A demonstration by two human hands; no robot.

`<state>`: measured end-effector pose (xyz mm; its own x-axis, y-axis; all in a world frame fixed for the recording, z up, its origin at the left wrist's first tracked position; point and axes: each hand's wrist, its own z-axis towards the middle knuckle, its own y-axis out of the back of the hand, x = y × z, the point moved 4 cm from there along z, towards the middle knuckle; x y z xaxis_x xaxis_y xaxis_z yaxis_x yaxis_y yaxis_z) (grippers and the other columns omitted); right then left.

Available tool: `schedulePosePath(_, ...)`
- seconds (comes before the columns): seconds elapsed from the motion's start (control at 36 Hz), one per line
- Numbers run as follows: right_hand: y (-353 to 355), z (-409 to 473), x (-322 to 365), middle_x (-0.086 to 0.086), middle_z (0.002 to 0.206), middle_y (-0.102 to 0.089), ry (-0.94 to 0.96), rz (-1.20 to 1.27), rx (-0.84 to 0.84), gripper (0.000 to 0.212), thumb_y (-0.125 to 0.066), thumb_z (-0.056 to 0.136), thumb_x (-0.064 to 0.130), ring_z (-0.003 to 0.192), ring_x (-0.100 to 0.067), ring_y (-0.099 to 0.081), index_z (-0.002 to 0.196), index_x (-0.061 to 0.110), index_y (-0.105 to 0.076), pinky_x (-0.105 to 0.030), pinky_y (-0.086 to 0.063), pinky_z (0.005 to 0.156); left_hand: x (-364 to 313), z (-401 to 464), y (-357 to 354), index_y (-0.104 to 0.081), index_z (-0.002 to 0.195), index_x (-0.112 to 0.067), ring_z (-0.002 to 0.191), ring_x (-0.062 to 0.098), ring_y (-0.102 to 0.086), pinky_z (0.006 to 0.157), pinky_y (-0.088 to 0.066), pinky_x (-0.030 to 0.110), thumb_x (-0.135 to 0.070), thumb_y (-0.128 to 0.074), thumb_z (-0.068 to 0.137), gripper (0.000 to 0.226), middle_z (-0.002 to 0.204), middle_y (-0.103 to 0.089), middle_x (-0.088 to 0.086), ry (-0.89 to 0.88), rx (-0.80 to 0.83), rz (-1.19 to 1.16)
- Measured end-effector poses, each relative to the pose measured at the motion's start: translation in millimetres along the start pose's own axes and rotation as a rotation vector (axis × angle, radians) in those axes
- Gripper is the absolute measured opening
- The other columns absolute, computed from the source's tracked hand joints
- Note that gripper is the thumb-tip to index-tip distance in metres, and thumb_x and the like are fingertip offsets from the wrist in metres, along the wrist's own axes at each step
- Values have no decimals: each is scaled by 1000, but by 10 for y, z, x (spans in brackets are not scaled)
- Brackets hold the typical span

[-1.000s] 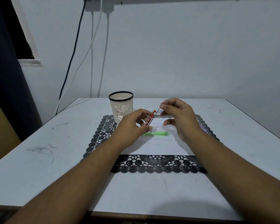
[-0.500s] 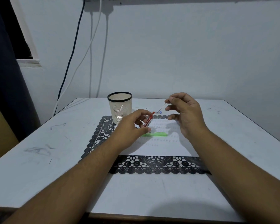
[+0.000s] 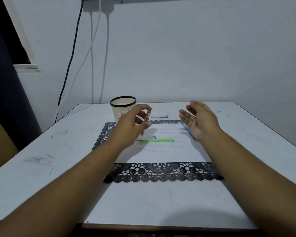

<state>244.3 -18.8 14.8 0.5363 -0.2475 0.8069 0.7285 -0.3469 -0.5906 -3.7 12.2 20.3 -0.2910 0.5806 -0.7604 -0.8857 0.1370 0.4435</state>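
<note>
Refilling work, by appearance: paper sheet (image 3: 169,154) served as pad. Left hand (image 3: 132,127), at the sheet's 10 o'clock, gripped red mechanical pencil (image 3: 147,115) steeply tilted between thumb and fingertips, likely for loading. Right hand (image 3: 199,122), 2 o'clock, hung loosely curled. Thin lead (image 3: 186,110) showed by its thumb; whether pinched could not be told.

Dim, cool light is falling from above, leaving the wall (image 3: 195,57) grey-blue and without glare. The left hand (image 3: 132,124) and right hand (image 3: 198,120) are throwing soft shadows onto the paper (image 3: 169,154). A broad shadow is darkening the near edge of the table (image 3: 41,168). Wide-angle distortion is bowing the frame edges, and the red pencil (image 3: 148,115) is blurring slightly.
</note>
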Motion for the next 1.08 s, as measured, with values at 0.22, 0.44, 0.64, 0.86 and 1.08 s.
schedulePosePath(0.22, 11, 19, 4, -13, 93, -70, -29, 26, -1, 10, -65, 98, -2, 68, -24, -76, 105, 2, -71, -30, -62, 64, -107, 348, -129, -61, 129, -42, 83, 6, -65, 74, -54, 24, -16, -75, 94, 46, 104, -66, -16, -83, 44, 303)
schedulePosePath(0.44, 32, 31, 31, -5, 78, -76, -20, -19, 22, 6, -69, 97, 3, 69, -25, -76, 100, 6, -72, -33, -62, 61, -17, 919, -653, -68, 125, -24, 108, 25, -60, 81, -54, 40, -4, -58, 96, 36, 115, -66, 2, -146, 223, 936)
schedulePosePath(0.64, 47, 67, 55, -2, 75, -74, 8, -38, 51, 5, -70, 97, 5, 65, -21, -73, 96, 10, -69, -33, -63, 61, 151, 1202, -909, -62, 132, -26, 116, 24, -59, 75, -41, 33, -20, -60, 101, 32, 126, -62, 1, -97, 314, 1074)
schedulePosePath(0.86, 71, 117, 102, -5, 79, -74, 30, -87, 61, 6, -70, 96, 4, 68, -25, -73, 93, 9, -69, -35, -62, 61, 87, 1092, -808, -65, 130, -24, 119, 21, -56, 91, -51, 38, -2, -48, 98, 42, 129, -63, -2, -72, 331, 898)
schedulePosePath(1.08, 12, 78, 48, -12, 87, -67, 79, -228, 64, 6, -61, 102, 2, 62, -26, -72, 106, 6, -59, -32, -59, 55, -123, 484, -188, -75, 101, -26, 86, 7, -62, 72, -49, 24, -20, -65, 96, 12, 89, -67, -17, -67, 342, 688)
